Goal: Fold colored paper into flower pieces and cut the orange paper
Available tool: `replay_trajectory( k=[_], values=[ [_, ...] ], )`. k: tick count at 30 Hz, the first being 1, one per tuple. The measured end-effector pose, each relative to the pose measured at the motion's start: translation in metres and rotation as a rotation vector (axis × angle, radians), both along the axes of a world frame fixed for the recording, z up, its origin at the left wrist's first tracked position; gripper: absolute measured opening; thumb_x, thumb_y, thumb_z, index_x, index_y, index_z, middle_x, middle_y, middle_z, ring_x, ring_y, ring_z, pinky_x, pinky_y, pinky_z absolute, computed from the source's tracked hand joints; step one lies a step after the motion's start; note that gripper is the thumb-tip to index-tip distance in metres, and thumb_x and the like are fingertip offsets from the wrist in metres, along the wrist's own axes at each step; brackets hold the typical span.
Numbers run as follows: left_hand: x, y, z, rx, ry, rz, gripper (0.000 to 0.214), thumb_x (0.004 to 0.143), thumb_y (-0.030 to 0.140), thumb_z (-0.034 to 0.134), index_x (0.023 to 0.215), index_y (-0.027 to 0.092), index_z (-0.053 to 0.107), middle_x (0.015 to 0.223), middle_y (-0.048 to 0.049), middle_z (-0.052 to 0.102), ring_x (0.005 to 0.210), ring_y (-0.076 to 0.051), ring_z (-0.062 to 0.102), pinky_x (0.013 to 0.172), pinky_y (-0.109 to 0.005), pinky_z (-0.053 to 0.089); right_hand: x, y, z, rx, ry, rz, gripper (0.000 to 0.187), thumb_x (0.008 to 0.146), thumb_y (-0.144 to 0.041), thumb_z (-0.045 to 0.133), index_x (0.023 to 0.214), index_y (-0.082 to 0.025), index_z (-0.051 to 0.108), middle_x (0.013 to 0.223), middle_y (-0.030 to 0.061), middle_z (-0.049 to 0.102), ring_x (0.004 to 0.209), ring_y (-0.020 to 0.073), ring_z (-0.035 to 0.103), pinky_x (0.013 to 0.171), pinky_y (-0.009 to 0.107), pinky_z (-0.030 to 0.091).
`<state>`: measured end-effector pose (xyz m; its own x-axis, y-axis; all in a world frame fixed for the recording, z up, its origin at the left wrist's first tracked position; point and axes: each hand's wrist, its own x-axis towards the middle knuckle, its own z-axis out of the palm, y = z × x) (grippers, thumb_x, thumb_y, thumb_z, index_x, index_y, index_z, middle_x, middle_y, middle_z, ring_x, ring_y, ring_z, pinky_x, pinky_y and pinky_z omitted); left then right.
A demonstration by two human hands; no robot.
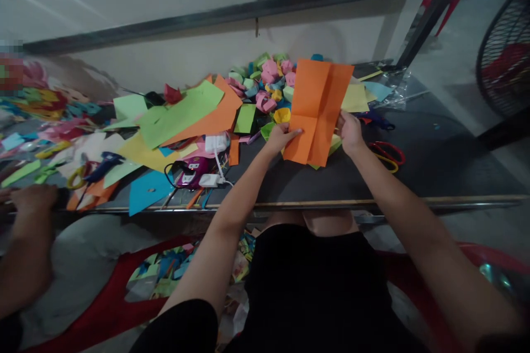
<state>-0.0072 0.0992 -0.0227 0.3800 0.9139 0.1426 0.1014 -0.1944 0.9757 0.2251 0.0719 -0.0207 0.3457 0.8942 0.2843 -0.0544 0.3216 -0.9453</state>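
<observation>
An orange sheet of paper (318,110) with fold creases is held upright above the dark table (434,171). My left hand (281,137) pinches its lower left edge, fingers closed on the paper. My right hand (350,131) grips its lower right edge. Beneath the sheet lie yellow-green scraps. Behind it sits a heap of small folded paper pieces (265,85) in pink, green and yellow.
Large green, orange and yellow sheets (186,116) cover the table's left. A purple device with white charger (196,171) lies near the front edge. Red-and-yellow scissors (387,153) rest right of my hands. Another person's hand (31,201) is at far left. A fan (507,49) stands right.
</observation>
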Motion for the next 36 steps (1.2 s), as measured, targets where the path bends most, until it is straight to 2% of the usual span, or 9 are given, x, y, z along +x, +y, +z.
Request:
replay_trajectory(
  k=[3,5,9,14,19,24,28,31,36],
  values=[
    [-0.009,-0.003,0.027,0.196,0.321,0.138,0.044,0.085,0.059,0.071,0.075,0.017,0.062,0.072,-0.0053,0.068,0.076,-0.021,0.067,0.066,-0.03,0.049,0.012,-0.019,0.034,0.202,-0.339,-0.29,0.053,0.09,-0.063,0.058,0.133,-0.032,0.061,0.139,0.0069,0.064,0.135,0.0322,0.057,0.105,0.054,0.051],
    [-0.009,-0.011,0.048,0.403,0.616,0.221,0.037,0.096,0.044,0.06,0.071,0.018,0.06,0.068,-0.0049,0.065,0.075,-0.021,0.067,0.065,-0.029,0.045,0.012,-0.038,0.063,0.332,-0.673,-0.369,0.049,0.094,-0.051,0.058,0.139,-0.032,0.058,0.147,0.0083,0.058,0.142,0.0338,0.049,0.112,0.056,0.044],
    [0.008,-0.043,0.093,0.7,1.015,0.273,0.032,0.103,0.034,0.049,0.086,0.017,0.069,0.082,-0.0102,0.074,0.082,-0.023,0.071,0.066,-0.03,0.044,-0.009,-0.055,0.104,0.554,-1.294,-0.159,0.031,0.097,-0.03,0.056,0.126,-0.031,0.066,0.132,0.0059,0.068,0.128,0.0311,0.059,0.114,0.054,0.04],
    [0.021,-0.074,0.122,0.989,1.162,0.205,0.032,0.103,0.014,0.04,0.108,0.012,0.072,0.099,-0.0163,0.076,0.092,-0.024,0.073,0.075,-0.032,0.049,-0.023,-0.044,0.109,0.57,-1.409,-0.158,0.028,0.098,-0.024,0.049,0.119,-0.025,0.067,0.114,0.0082,0.072,0.117,0.0308,0.064,0.108,0.055,0.044],
    [0.012,-0.073,0.12,1.18,1.133,0.035,0.035,0.101,0.009,0.038,0.111,0.008,0.072,0.108,-0.019,0.074,0.109,-0.026,0.069,0.089,-0.038,0.051,-0.021,-0.055,0.122,0.652,-1.516,-0.019,0.024,0.101,-0.025,0.05,0.12,-0.028,0.065,0.133,0.0062,0.067,0.133,0.0278,0.055,0.111,0.052,0.04],
    [-0.002,-0.065,0.114,1.302,1.133,-0.126,0.035,0.101,0.01,0.04,0.115,0.012,0.072,0.115,-0.015,0.074,0.116,-0.024,0.066,0.096,-0.04,0.051,-0.017,-0.059,0.129,0.627,-1.606,0.133,0.022,0.105,-0.026,0.046,0.101,-0.023,0.068,0.112,0.0035,0.074,0.123,0.0221,0.059,0.111,0.05,0.038],
    [-0.013,-0.065,0.105,1.303,1.136,-0.047,0.033,0.1,0.013,0.046,0.122,0.015,0.07,0.13,-0.0153,0.07,0.12,-0.026,0.065,0.101,-0.045,0.05,-0.013,-0.051,0.104,0.612,-1.541,0.107,0.022,0.098,-0.024,0.053,0.086,-0.025,0.071,0.085,0.0019,0.071,0.097,0.0223,0.062,0.102,0.051,0.041],
    [-0.013,-0.069,0.091,1.264,1.12,0.066,0.034,0.097,0.018,0.058,0.129,0.014,0.066,0.135,-0.0171,0.068,0.124,-0.029,0.064,0.104,-0.046,0.049,-0.019,-0.05,0.08,0.59,-1.508,0.068,0.021,0.094,-0.021,0.054,0.081,-0.023,0.071,0.079,0.0041,0.068,0.086,0.0229,0.06,0.094,0.049,0.043],
    [-0.001,-0.069,0.057,1.179,1.14,-0.005,0.027,0.1,0.011,0.047,0.105,0.012,0.074,0.097,-0.0135,0.077,0.094,-0.022,0.072,0.088,-0.037,0.052,-0.029,-0.059,0.059,0.549,-1.371,0.163,0.01,0.086,-0.017,0.058,0.08,-0.022,0.065,0.082,0.0056,0.07,0.084,0.0235,0.061,0.089,0.044,0.044]
  ],
)
